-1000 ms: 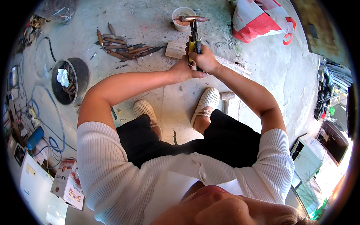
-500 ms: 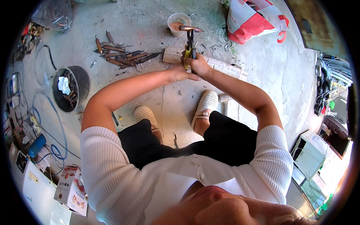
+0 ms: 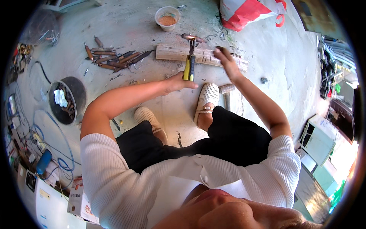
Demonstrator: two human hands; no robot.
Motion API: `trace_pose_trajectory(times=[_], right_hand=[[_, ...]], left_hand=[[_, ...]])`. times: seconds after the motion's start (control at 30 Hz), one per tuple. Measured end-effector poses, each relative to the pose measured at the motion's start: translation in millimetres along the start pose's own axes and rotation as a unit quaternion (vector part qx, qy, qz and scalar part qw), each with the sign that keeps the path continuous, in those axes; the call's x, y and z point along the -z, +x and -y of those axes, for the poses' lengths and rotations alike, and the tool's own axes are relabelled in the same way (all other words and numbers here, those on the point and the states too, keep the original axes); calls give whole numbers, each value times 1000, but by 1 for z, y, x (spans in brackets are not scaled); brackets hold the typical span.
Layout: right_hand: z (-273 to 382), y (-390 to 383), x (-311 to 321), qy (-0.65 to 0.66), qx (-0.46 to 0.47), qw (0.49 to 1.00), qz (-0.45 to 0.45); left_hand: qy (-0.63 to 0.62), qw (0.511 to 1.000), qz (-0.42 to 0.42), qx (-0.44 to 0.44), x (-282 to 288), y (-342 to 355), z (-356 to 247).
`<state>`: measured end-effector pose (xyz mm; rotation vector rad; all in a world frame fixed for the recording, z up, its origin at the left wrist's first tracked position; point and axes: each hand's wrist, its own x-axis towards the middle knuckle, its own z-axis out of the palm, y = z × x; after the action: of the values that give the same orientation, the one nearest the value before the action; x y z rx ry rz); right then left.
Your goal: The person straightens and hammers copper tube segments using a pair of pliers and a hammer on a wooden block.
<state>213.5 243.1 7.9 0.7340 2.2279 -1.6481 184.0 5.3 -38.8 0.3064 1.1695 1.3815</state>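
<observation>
My left hand [image 3: 178, 82] holds the pliers [image 3: 189, 65], which have one yellow and one dark handle, with its thumb stretched out beside the handle ends. At the far end, the plier jaws are at a copper-coloured tube piece [image 3: 198, 38], held just beyond the wooden plank [image 3: 173, 52]. Apart from the pliers, my right hand [image 3: 228, 63] hovers over the plank's right part, fingers stretched out and apparently holding nothing. Left of the plank lies a pile of several brown copper tube pieces [image 3: 121, 60] with thin ends.
A clear plastic tub [image 3: 168, 19] with reddish granules stands beyond the plank. A dark bucket [image 3: 79, 93] with tube pieces and white paper is at left. A red and white bag [image 3: 244, 15] stands far right. A short wooden-handled hammer [image 3: 227, 88] lies by my right shoe. Hoses [image 3: 63, 126] run along the left.
My right hand has let go of the pliers and moved right. The pliers, still in my left hand, have come down nearer my feet with the tube piece. The view has shifted slightly.
</observation>
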Motion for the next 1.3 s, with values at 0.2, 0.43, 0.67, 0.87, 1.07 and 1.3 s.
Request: trace_pose_trajectory(times=[0.2,0.43,0.67,0.87,1.07,1.3], right_hand=[[-156,-80,102,-96,-184,963,-172],[-226,-152,64,-342,-250,903,-69],[-229,-147,39,-454,-284,844,23],[-192,-163,60,-204,-264,942,28],[-139,-170,64,-117,-289,950,5],[-60,-163,42,-289,-102,946,-103]], left_hand=[[32,995,53,81,4,-5,22],[23,982,91,162,6,9,41],[18,979,86,186,12,13,57],[3,979,111,173,12,12,53],[-12,973,154,172,19,22,73],[-49,980,102,166,13,11,64]])
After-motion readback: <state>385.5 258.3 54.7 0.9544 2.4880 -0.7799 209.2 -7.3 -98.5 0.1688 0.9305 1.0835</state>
